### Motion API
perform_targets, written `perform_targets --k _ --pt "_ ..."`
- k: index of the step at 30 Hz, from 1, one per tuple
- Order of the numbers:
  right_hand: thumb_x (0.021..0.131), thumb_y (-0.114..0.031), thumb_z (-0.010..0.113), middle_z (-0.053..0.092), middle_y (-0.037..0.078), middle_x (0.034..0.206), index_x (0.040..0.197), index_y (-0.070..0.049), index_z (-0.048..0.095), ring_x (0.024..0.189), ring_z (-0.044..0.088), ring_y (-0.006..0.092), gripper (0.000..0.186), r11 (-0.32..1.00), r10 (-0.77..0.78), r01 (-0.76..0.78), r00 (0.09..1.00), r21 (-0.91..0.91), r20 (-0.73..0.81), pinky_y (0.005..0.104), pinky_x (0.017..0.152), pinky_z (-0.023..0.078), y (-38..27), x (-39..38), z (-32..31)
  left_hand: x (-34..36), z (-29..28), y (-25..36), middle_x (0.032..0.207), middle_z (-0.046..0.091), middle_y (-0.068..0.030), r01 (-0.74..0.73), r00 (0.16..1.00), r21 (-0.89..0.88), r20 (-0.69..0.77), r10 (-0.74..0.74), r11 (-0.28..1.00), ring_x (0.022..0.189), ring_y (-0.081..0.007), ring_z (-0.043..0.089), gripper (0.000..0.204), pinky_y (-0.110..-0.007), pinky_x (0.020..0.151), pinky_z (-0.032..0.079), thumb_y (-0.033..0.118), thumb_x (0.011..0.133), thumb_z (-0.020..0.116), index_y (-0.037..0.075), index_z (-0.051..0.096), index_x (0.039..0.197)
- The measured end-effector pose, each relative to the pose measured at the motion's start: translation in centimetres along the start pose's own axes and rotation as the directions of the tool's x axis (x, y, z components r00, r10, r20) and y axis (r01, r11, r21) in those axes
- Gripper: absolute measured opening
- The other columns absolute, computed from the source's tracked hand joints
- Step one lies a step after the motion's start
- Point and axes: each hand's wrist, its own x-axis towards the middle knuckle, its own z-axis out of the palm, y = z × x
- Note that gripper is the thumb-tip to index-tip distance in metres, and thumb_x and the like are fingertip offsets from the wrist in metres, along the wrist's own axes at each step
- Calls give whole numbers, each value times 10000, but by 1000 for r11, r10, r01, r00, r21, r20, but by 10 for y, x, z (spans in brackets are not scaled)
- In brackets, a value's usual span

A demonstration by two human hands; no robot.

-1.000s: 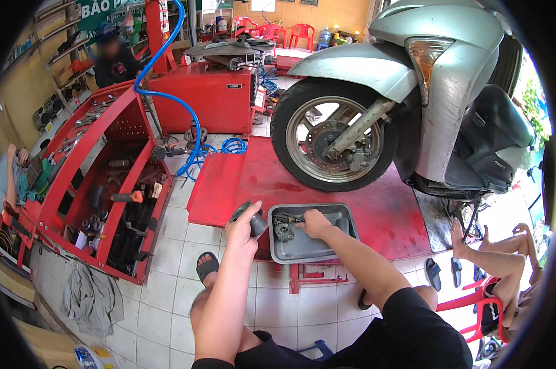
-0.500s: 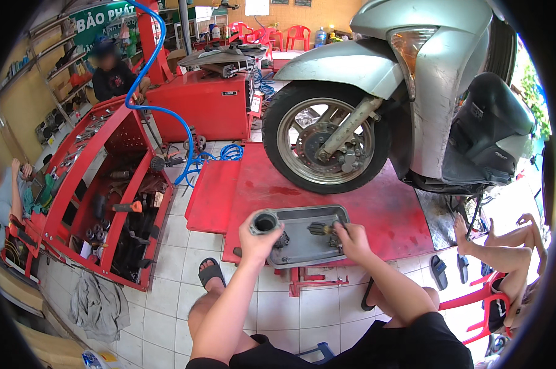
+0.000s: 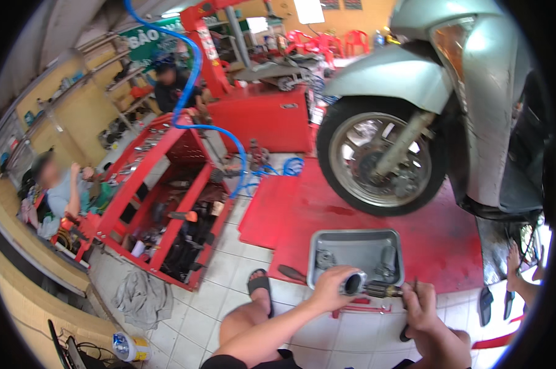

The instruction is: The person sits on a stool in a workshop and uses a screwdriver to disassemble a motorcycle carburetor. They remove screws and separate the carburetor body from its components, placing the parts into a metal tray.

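Observation:
My left hand (image 3: 328,293) is closed round a hollow metal motor housing (image 3: 353,284), its dark open end turned to the right. In my right hand (image 3: 420,307) is a motor armature (image 3: 382,289), ribbed and dark, lying level with its tip at the mouth of the housing. Whether the tip has entered the housing I cannot tell. Both hands are over the near edge of a grey metal tray (image 3: 354,241). Inside the tray lie a small round metal part (image 3: 324,259) and a longer metal piece (image 3: 386,261).
The tray sits on a red lift platform (image 3: 296,203) under a silver scooter's front wheel (image 3: 334,161). A dark handle (image 3: 292,274) lies left of the tray. Further left stands a red tool cart (image 3: 189,229). A blue hose (image 3: 197,67) hangs down; two people are at the left.
My hands have come closer together and nearer to me, bringing the armature up to the housing's open end. The whole view has swung left and tilted.

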Motion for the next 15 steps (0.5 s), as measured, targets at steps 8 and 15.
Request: perform_targets --k 8,15 --pt "900 -72 607 495 194 602 676 48 515 549 495 377 270 999 -54 54 988 1 142 435 514 366 10 10 6 0 3 13 953 686 -139 255 967 -104 1 -256 961 886 -264 680 487 -337 807 525 30 588 832 -13 641 1034" --pt "881 -124 628 568 181 721 859 45 633 685 579 373 170 998 -67 70 971 -7 231 439 613 467 16 8 20 -8 15 15 971 687 -164 144 987 30 66 -146 989 914 -345 669 536 -387 806 533 24 530 851 -6 646 1025"
